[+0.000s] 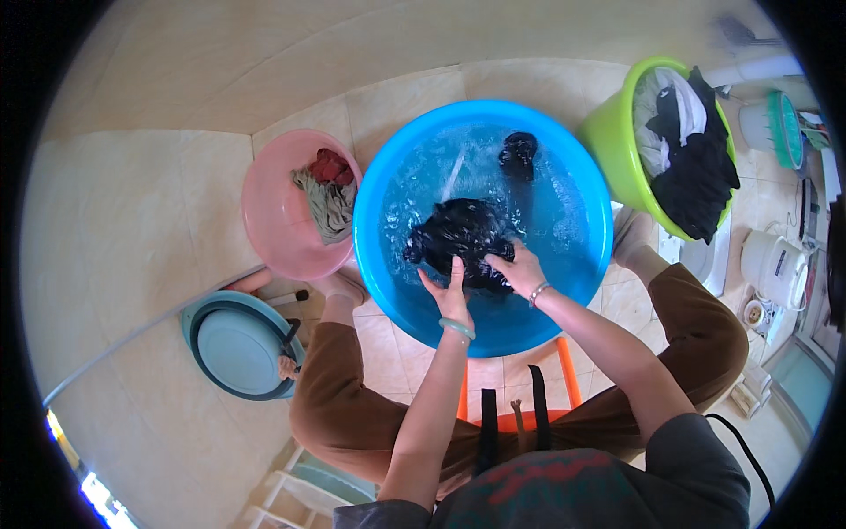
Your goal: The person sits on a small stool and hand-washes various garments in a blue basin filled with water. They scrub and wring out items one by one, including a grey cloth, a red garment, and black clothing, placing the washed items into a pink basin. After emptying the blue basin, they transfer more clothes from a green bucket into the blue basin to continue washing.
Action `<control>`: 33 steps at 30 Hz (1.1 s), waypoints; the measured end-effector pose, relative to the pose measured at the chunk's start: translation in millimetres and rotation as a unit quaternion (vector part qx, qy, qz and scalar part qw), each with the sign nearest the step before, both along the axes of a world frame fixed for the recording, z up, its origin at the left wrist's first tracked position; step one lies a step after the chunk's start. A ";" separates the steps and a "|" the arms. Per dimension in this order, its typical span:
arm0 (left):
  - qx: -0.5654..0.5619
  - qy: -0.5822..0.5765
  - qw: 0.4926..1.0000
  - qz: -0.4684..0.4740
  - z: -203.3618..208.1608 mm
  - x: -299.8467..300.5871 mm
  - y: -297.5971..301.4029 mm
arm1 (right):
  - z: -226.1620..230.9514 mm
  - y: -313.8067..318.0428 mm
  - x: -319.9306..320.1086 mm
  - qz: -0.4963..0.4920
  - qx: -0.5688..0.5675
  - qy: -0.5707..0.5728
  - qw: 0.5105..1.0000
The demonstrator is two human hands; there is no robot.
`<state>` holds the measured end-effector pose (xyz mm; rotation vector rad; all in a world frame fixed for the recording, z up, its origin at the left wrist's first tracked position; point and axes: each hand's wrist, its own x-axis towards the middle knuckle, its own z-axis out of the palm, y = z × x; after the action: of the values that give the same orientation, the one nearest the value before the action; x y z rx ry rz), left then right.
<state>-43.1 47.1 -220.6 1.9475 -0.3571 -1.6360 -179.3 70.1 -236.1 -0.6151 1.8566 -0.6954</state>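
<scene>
A wet black cloth garment [467,234] lies bunched in the water of a large blue basin [370,260] in front of me. At its near edge my left hand [449,295] has its thumb and fingers spread, the fingertips against the cloth. My right hand [522,269] pinches the garment's near right edge between thumb and fingers. Farther back in the same water floats a smaller dark bunched piece [518,154], its kind unclear. A bracelet circles each of my wrists.
Left of the basin stands a pink tub [269,212] with red and grey cloth. A green bucket [608,145] heaped with black and white clothes stands right. Stacked basins [238,344] lean at the lower left; a white pail [774,269] stands far right. I sit on an orange stool [568,375].
</scene>
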 end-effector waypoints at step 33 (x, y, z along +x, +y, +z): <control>0.014 0.405 0.903 -0.141 132.4 -5.4 0.5 | 172.9 13.0 -24.9 -0.074 -0.195 -0.405 0.890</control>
<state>-48.5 47.6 -88.3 1.0952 -0.2764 -2.4663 -204.2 83.0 -63.2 -0.3404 0.9886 -1.2240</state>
